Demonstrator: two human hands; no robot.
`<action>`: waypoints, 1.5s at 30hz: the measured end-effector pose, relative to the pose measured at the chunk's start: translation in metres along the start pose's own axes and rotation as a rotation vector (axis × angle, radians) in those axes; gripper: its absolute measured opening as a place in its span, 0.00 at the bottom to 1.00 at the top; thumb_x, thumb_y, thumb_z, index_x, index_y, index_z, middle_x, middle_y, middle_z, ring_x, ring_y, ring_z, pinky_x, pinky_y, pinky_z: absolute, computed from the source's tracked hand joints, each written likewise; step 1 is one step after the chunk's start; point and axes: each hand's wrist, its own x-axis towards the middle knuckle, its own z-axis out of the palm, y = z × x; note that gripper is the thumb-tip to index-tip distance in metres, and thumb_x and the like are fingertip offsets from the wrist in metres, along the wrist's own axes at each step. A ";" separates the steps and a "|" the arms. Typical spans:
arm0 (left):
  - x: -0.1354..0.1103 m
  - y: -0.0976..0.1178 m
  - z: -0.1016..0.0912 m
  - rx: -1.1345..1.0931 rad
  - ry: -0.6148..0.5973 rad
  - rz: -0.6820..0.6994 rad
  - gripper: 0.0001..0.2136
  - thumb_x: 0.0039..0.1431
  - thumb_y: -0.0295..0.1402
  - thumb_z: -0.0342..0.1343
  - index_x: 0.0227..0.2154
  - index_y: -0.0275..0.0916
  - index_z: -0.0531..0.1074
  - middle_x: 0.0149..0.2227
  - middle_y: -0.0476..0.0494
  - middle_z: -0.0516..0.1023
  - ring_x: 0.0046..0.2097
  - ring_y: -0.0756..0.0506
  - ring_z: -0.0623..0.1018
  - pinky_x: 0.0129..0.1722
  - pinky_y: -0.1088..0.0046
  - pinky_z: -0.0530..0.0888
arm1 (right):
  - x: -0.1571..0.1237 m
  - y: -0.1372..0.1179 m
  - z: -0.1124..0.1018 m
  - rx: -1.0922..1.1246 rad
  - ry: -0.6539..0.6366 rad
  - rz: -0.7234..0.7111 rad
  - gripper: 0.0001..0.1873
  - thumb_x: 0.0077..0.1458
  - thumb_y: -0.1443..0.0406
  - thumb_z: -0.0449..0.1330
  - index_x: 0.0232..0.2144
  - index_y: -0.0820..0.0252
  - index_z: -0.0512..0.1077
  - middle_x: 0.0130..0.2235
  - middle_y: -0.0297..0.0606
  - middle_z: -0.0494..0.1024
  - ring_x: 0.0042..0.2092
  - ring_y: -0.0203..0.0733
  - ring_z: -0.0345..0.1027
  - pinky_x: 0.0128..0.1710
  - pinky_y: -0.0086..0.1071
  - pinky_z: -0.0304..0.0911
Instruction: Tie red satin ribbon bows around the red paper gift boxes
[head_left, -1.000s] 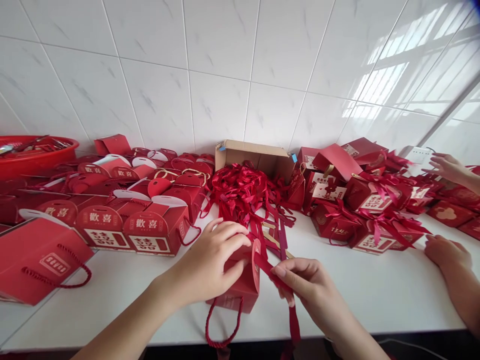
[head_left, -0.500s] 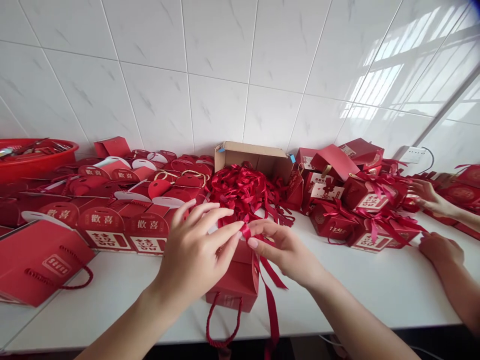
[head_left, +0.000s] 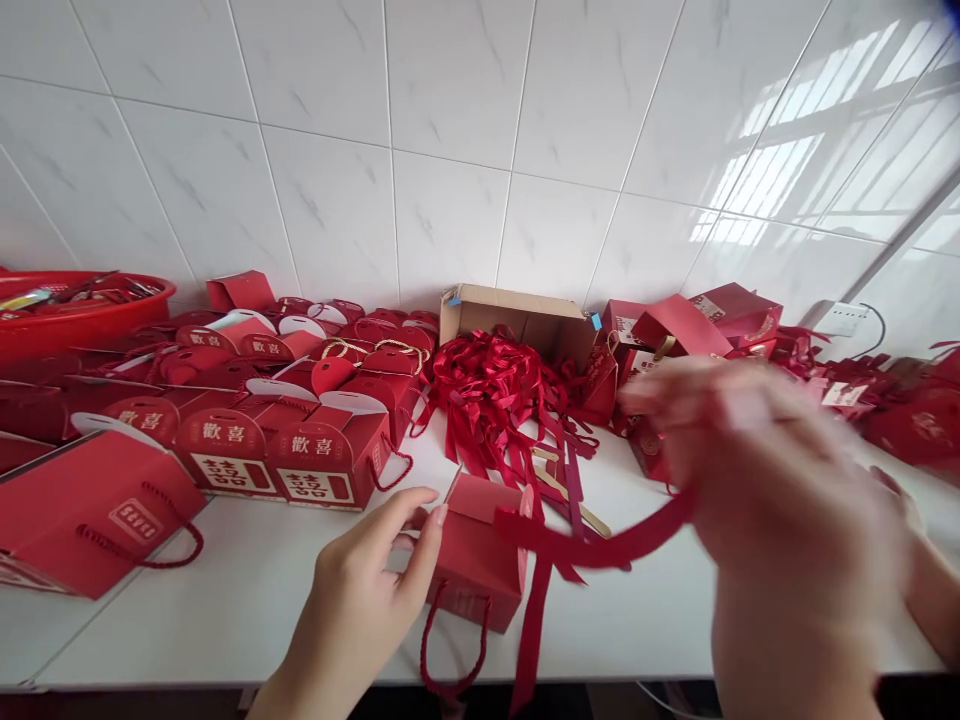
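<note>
In front of me stands a small red gift box point(head_left: 480, 560) with a twisted cord handle. My left hand point(head_left: 371, 585) pinches the left edge of its top between thumb and fingers. My right hand point(head_left: 787, 500) is raised to the right, smeared by motion, with a red ribbon point(head_left: 622, 550) running into its closed fingers. That ribbon sweeps leftward across the box's right side. Another ribbon end point(head_left: 534, 630) hangs down over the table's front edge.
A pile of red ribbons point(head_left: 495, 380) spills from an open cardboard box point(head_left: 517, 300). Rows of red gift boxes point(head_left: 307, 465) fill the left, beside a red basket point(head_left: 142, 295). More boxes stand at right, near a co-worker's arm point(head_left: 930, 590). A power strip point(head_left: 840, 318) is by the wall.
My right hand has swung up and right, drawing the ribbon away from the box top. My left hand has dropped down to the box's left edge. Flat wooden-looking strips now show behind it.
</note>
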 end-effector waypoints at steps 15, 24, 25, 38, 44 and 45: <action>-0.014 0.005 0.010 -0.126 0.176 -0.333 0.08 0.60 0.35 0.55 0.41 0.41 0.68 0.28 0.48 0.80 0.23 0.51 0.78 0.18 0.83 0.70 | -0.006 0.064 0.085 -0.192 -0.538 0.323 0.13 0.56 0.61 0.57 0.23 0.59 0.73 0.55 0.41 0.69 0.58 0.53 0.60 0.55 0.46 0.53; -0.013 0.005 0.010 -0.180 0.179 -0.349 0.08 0.59 0.36 0.55 0.40 0.40 0.68 0.27 0.49 0.79 0.23 0.51 0.77 0.17 0.83 0.70 | -0.007 0.065 0.087 -0.225 -0.571 0.331 0.13 0.55 0.65 0.56 0.20 0.60 0.72 0.53 0.40 0.70 0.59 0.52 0.60 0.55 0.46 0.54; -0.013 0.005 0.010 -0.186 0.178 -0.352 0.08 0.59 0.36 0.55 0.40 0.40 0.68 0.27 0.49 0.79 0.23 0.51 0.77 0.17 0.83 0.70 | -0.007 0.065 0.087 -0.229 -0.571 0.333 0.13 0.55 0.65 0.56 0.20 0.60 0.71 0.53 0.40 0.71 0.59 0.52 0.60 0.55 0.46 0.54; -0.012 0.001 0.004 -0.248 -0.016 -0.209 0.11 0.62 0.33 0.51 0.45 0.39 0.72 0.42 0.40 0.81 0.37 0.47 0.82 0.29 0.80 0.79 | 0.003 0.063 0.094 -0.368 -0.666 0.156 0.10 0.58 0.62 0.56 0.28 0.58 0.75 0.51 0.43 0.71 0.60 0.52 0.58 0.56 0.47 0.54; -0.006 -0.002 0.000 -0.200 -0.127 -0.171 0.14 0.63 0.35 0.51 0.46 0.38 0.76 0.47 0.39 0.81 0.49 0.42 0.79 0.48 0.70 0.78 | 0.002 0.072 0.088 -0.275 -0.617 0.093 0.10 0.60 0.60 0.56 0.33 0.57 0.75 0.53 0.43 0.69 0.59 0.49 0.59 0.57 0.43 0.54; -0.009 -0.004 -0.003 -0.157 -0.129 -0.174 0.14 0.62 0.36 0.52 0.47 0.38 0.76 0.47 0.40 0.80 0.50 0.41 0.79 0.49 0.70 0.77 | 0.001 0.072 0.083 -0.253 -0.569 0.089 0.11 0.60 0.58 0.56 0.37 0.55 0.75 0.55 0.42 0.67 0.60 0.48 0.58 0.57 0.42 0.54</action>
